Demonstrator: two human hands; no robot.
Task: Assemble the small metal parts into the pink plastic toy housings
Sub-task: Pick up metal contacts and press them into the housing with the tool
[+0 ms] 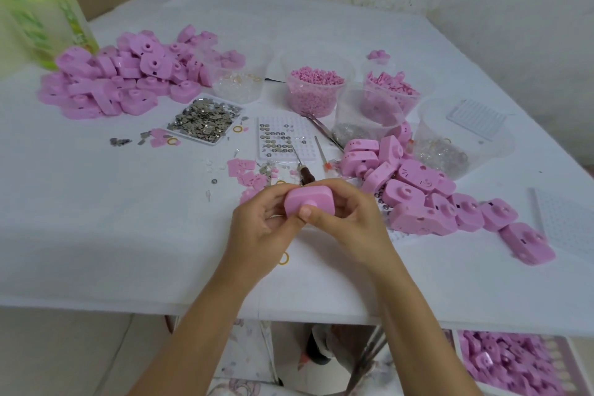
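Observation:
Both hands hold one pink plastic housing (308,199) above the table's near middle. My left hand (260,228) grips its left end, fingers curled under it. My right hand (347,219) wraps its right end, thumb pressed on the front by the round knob. A white tray of small metal parts (205,120) lies behind on the left. One pile of pink housings (128,74) sits at the far left, another pile of housings (427,190) spreads to the right. A white grid tray (283,138) carries several round metal pieces.
Clear tubs of pink pellets (316,87) and pink bits (390,90) stand at the back, with more clear tubs (450,145) beside them. A brown-handled tool (307,173) and tweezers (324,132) lie mid-table. A green bottle (41,10) stands far left. A basket of housings (511,363) sits below the table.

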